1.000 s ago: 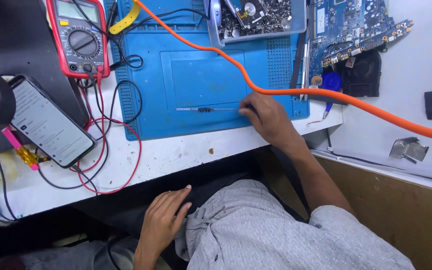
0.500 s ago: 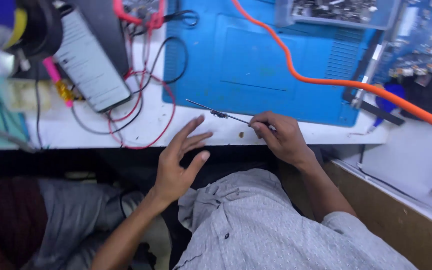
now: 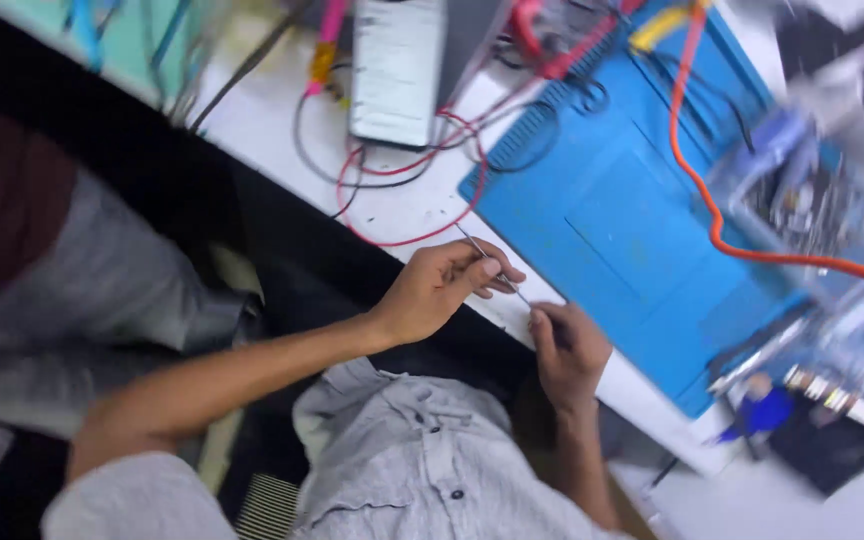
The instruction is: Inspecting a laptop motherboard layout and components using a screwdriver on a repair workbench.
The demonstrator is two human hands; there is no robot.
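Observation:
A thin metal tool (image 3: 482, 254), like tweezers or a probe, is held between both hands at the near edge of the white bench (image 3: 407, 210). My left hand (image 3: 444, 288) pinches its upper part with thumb and fingers. My right hand (image 3: 569, 350) grips its lower end, fingers curled. Both hands sit just in front of the blue work mat (image 3: 642, 240).
An orange cable (image 3: 712, 225) crosses the blue mat. Red and black leads (image 3: 407, 175) loop beside a phone (image 3: 394, 75) lying flat. A clear box of small parts (image 3: 802, 200) and a circuit board (image 3: 837, 395) sit to the right. The view is tilted and blurred.
The camera has swung and tilted. My left hand rose from the bench edge and took hold of the thin tool, which my right hand still holds; both came nearer my body.

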